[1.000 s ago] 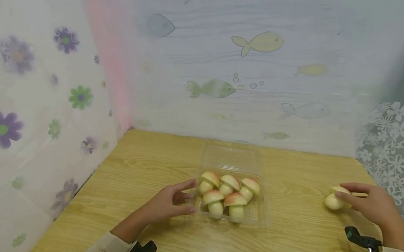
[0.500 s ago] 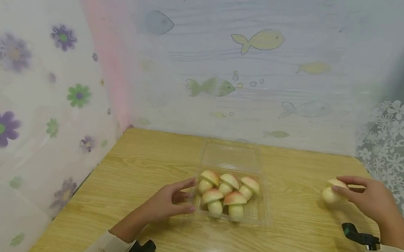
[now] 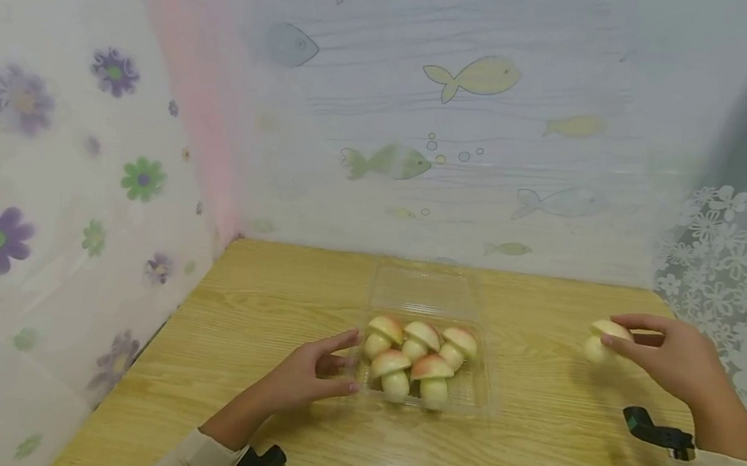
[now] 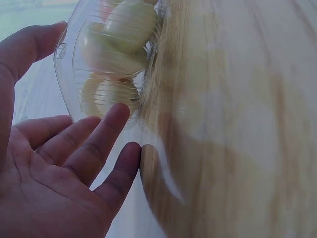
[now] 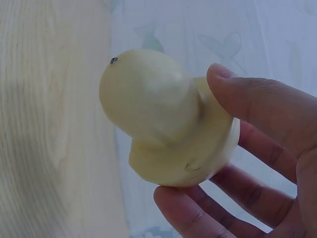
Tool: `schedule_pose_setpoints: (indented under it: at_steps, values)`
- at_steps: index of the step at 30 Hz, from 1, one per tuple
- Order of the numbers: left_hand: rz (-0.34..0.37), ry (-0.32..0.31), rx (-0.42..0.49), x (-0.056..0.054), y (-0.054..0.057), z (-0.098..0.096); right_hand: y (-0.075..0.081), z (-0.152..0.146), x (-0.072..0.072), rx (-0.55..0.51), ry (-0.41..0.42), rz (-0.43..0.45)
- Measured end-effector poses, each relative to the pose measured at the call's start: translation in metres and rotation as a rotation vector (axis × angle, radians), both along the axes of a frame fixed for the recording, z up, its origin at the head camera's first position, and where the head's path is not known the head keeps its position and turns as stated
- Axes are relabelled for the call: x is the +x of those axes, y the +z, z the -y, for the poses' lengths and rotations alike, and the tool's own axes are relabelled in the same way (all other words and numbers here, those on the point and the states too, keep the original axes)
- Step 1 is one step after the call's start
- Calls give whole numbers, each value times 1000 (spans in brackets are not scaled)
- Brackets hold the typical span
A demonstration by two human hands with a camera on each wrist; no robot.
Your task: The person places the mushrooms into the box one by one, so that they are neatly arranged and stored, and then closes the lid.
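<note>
My right hand (image 3: 681, 360) pinches a pale toy mushroom (image 3: 601, 344) by its cap, raised over the right side of the table. In the right wrist view, the mushroom's (image 5: 148, 94) rounded stem shows, with a small dark mark at its end. My left hand (image 3: 304, 374) has its fingers extended at the left side of a clear plastic clamshell box (image 3: 475, 396). In the left wrist view, the thumb and fingertips (image 4: 121, 114) touch the box's rim and side. Inside the box stand several mushrooms (image 3: 435, 380) with reddish-tinged caps, in two rows; its right front corner shows bare plastic.
The box's hinged lid (image 3: 425, 288) lies folded back toward the rear. A wood-grain table (image 3: 527, 462) carries everything. Printed fabric walls, a fish-patterned one (image 3: 481, 123) behind and a flowered one (image 3: 33, 152) at left, enclose it. A black camera mount sits on each wrist.
My right hand has moved left and slightly up, bringing the toy mushroom closer to the box. The left hand and the box have stayed in place.
</note>
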State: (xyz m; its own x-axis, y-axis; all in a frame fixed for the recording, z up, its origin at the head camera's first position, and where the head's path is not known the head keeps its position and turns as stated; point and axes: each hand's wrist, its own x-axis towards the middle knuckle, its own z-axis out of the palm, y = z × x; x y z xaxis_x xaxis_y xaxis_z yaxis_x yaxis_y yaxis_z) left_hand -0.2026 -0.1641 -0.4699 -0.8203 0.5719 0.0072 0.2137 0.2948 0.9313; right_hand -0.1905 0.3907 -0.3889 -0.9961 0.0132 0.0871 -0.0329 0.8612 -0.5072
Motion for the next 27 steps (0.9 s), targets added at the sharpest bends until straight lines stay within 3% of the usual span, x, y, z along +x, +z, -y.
schedule_pose_setpoints:
  at_steps: [6,15,27]
  values:
    - [2,3,2,1,0,0,3,8,0,-26,16,0]
    - [0,-1,-5,2,-1,1,9,26,2,29,38,-66]
    - [4,-4,-8,2,1,0,12,50,4,24,130,-132]
